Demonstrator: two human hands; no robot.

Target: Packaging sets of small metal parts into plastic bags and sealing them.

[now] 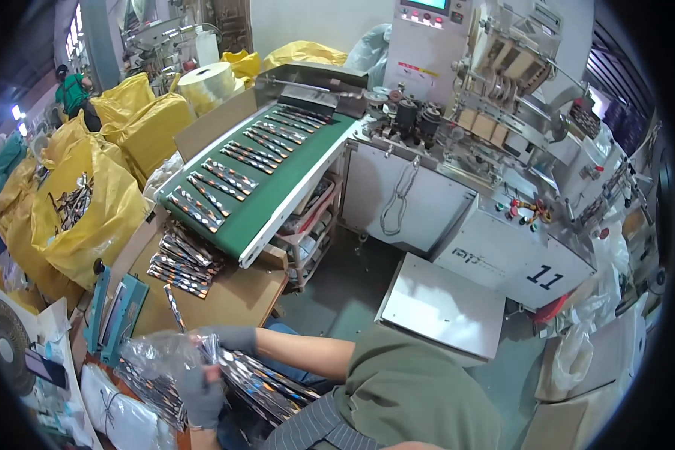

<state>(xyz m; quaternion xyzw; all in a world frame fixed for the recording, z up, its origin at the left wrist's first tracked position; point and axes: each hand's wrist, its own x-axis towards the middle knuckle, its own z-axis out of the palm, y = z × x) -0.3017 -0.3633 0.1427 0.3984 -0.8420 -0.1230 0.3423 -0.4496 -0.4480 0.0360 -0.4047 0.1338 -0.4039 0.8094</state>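
Observation:
My left hand (200, 397), in a grey fingerless glove, is closed on the gathered film of a clear plastic bag (154, 349). Just beyond it, my right hand (236, 339), also gloved, is at the bag's film; its fingertips are mostly hidden. A bundle of slim dark packets with white, orange and blue spots (270, 384) lies over my lap below the right forearm. More such packets (148, 386) lie left of my left hand. A single slim packet (174, 306) points away from the right hand on the brown tabletop (244, 300).
A green conveyor belt (270, 202) carries rows of packets; a loose pile (184, 262) lies below its end. Beside the table stands a teal bag sealer (120, 311). Yellow sacks (90, 251) line the left, and a packing machine (495, 112) stands right. A person (73, 94) is far back.

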